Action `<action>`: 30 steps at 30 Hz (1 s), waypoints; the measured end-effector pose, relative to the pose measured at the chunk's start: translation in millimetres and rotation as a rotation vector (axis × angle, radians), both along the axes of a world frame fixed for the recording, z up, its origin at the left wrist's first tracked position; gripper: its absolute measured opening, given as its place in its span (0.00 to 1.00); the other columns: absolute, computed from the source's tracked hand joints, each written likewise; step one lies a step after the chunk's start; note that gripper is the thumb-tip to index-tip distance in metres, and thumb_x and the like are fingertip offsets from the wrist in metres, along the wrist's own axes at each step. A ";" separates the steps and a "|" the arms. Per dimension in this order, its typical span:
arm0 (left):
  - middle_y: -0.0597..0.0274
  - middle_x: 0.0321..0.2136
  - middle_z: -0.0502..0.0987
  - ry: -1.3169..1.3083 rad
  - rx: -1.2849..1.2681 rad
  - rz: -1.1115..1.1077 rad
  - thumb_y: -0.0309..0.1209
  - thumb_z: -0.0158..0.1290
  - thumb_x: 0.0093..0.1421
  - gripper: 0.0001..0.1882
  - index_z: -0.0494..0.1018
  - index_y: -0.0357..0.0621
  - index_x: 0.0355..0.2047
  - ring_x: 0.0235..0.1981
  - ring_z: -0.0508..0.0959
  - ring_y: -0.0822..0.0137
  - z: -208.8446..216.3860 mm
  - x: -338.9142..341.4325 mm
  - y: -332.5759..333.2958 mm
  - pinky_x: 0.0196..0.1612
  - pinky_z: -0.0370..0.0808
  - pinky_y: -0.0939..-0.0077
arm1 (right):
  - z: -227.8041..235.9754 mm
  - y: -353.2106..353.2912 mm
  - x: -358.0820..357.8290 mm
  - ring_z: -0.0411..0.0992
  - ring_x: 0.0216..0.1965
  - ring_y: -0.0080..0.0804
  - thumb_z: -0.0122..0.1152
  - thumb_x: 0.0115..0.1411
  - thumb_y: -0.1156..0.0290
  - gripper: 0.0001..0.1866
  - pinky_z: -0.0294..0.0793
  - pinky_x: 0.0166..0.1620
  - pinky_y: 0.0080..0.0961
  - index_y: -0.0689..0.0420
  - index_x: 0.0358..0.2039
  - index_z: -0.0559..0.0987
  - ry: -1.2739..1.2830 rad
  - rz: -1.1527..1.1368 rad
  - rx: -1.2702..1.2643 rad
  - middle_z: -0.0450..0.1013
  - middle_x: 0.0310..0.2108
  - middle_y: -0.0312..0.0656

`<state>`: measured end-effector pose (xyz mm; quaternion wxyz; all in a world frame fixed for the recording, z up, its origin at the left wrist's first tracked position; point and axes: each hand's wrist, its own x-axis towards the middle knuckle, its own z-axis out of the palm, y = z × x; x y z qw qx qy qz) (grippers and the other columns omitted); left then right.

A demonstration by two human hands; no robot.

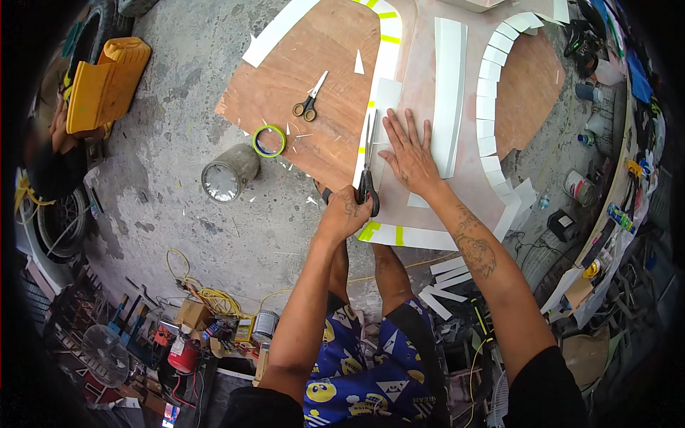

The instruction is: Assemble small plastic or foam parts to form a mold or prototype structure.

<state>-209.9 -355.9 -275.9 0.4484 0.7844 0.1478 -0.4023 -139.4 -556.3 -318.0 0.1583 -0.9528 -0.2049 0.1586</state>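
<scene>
My left hand (347, 214) is closed around the black handles of a long pair of scissors (369, 187). Their blades point away from me, along the white strip (386, 60) that edges a pale pinkish panel. My right hand (412, 155) lies flat, fingers spread, on white sheet material over the panel, just right of the blades. A small white piece (389, 94) lies beyond the blade tips. Further right, a long white strip (449, 100) rests on the panel. Yellow-green tape (390, 39) marks the edging in several places.
A plywood sheet (314, 43) carries smaller scissors (307, 105), a green tape roll (269, 140) and white scraps. Left of it are a clear jar (230, 173) and a yellow bin (107, 85). White segments (486, 107) line the panel's oval opening. Cut strips (446, 282) lie near my legs.
</scene>
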 end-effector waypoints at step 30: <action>0.50 0.19 0.78 0.025 -0.015 0.032 0.40 0.60 0.61 0.22 0.72 0.26 0.29 0.21 0.82 0.64 5.0 7.5 -6.8 0.23 0.76 0.71 | -7.7 23.4 -3.7 0.36 0.74 0.48 0.41 0.71 0.52 0.32 0.29 0.70 0.61 0.50 0.72 0.53 -0.046 -0.232 -0.013 0.44 0.74 0.32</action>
